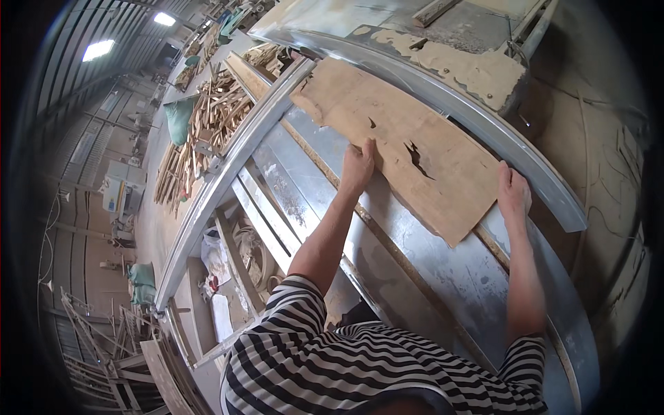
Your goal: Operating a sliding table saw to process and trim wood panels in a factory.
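Observation:
A thin brown sheet of wood veneer (443,149) lies slantwise over a metal-topped machine bed (443,266). It has dark torn holes near its middle and a ragged far-left end. My left hand (358,166) pinches its near long edge, thumb on top and the other fingers mostly hidden. At the sheet's right end my right hand (513,194) grips the short edge, its fingers pointing away from me. Between my arms, the bed shows smooth metal plates parted by narrow brownish grooves.
A curved-looking metal rail (553,197) runs beyond the sheet. Further off stands a worn, dusty table (449,66). Left of the bed are an open compartment (200,304) with plastic and loose strips, a heap of wood offcuts (218,107) and a green sack (178,119).

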The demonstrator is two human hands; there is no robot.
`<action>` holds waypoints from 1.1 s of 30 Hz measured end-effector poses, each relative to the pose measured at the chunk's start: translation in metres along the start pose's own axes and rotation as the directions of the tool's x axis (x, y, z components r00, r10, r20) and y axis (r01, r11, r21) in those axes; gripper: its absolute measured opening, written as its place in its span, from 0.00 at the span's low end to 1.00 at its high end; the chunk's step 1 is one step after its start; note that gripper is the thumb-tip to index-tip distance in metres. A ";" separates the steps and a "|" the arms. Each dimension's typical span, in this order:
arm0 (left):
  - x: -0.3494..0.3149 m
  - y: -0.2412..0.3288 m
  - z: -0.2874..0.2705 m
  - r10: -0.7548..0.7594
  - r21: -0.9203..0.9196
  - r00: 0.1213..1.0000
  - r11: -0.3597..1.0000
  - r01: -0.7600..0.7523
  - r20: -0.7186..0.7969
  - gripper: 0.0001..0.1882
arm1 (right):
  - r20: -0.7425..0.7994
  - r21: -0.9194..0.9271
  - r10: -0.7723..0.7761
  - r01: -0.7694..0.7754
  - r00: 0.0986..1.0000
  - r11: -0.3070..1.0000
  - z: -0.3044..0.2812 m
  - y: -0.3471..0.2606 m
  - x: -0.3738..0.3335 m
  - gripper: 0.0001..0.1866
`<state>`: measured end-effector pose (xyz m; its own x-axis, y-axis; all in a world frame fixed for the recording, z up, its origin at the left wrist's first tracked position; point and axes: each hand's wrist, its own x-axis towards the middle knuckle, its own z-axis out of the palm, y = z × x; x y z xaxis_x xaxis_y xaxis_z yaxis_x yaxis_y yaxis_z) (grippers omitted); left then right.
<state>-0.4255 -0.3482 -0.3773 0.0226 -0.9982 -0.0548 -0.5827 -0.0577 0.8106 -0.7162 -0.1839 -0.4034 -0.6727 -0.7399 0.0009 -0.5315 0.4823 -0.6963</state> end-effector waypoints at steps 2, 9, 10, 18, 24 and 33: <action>0.004 -0.004 0.001 0.010 -0.063 1.000 0.998 -0.010 0.012 0.28 | 0.033 -0.015 -0.001 0.001 0.999 1.000 0.004 -0.001 0.002 0.32; 0.013 -0.017 -0.003 0.005 0.020 1.000 1.000 -0.005 0.007 0.30 | 0.039 -0.020 0.026 -0.025 0.999 0.999 0.008 -0.010 -0.001 0.32; 0.016 -0.017 -0.006 -0.012 0.049 1.000 0.999 0.011 0.018 0.30 | 0.043 -0.021 0.024 -0.023 0.999 1.000 0.007 -0.013 -0.001 0.32; 0.029 -0.021 0.013 0.122 0.224 0.992 0.966 -0.127 0.035 0.28 | -0.464 -0.012 -0.447 0.499 0.764 0.866 0.000 0.000 -0.032 0.09; 0.022 -0.020 0.009 0.051 0.072 0.999 0.996 -0.051 0.011 0.32 | -0.199 0.201 -0.841 0.861 0.503 0.467 0.016 -0.015 -0.048 0.05; 0.023 -0.016 0.000 -0.019 0.100 1.000 0.995 0.016 0.021 0.33 | -0.327 0.211 -0.823 0.885 0.464 0.415 0.038 -0.019 -0.043 0.05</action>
<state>-0.4161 -0.3706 -0.3916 0.0160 -0.9965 -0.0824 -0.6608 -0.0724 0.7471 -0.6578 -0.1787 -0.4174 -0.0429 -0.5867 0.8087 -0.7075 -0.5537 -0.4392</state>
